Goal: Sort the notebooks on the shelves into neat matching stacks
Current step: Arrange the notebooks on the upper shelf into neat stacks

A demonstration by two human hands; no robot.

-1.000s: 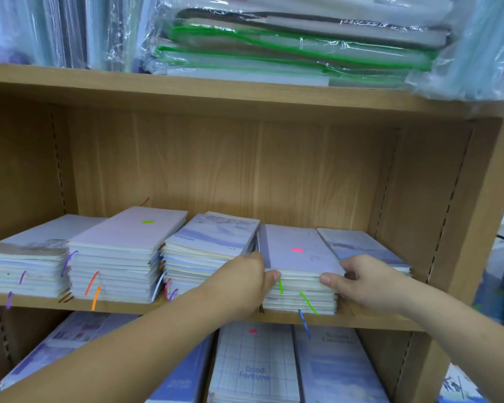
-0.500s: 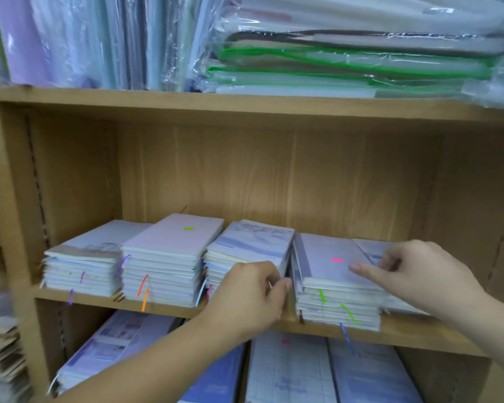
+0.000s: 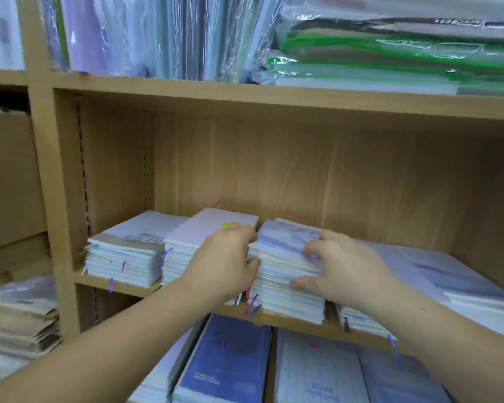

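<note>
Several stacks of pale notebooks lie side by side on the middle wooden shelf point(image 3: 122, 286). The third stack from the left point(image 3: 288, 292) has a blue-white landscape cover. My left hand point(image 3: 224, 263) presses against its left side, fingers curled over the top edge. My right hand point(image 3: 338, 263) grips its right side, fingers on the top cover and thumb lower down. To the left stand a plain lilac stack point(image 3: 186, 242) and a sketch-cover stack point(image 3: 125, 254). To the right lies a lilac stack point(image 3: 413, 274), partly hidden by my right forearm.
Plastic-wrapped folders and green-edged pouches point(image 3: 376, 53) fill the shelf above. Dark blue and grid-cover notebooks point(image 3: 230, 362) lie on the shelf below. A loose pile of papers point(image 3: 15, 321) sits at the lower left, beside the shelf's upright point(image 3: 47, 170).
Both hands moved left, from the stack with the pink mark to the landscape-cover stack, and now clasp it from both sides. The view shifted left as well.
</note>
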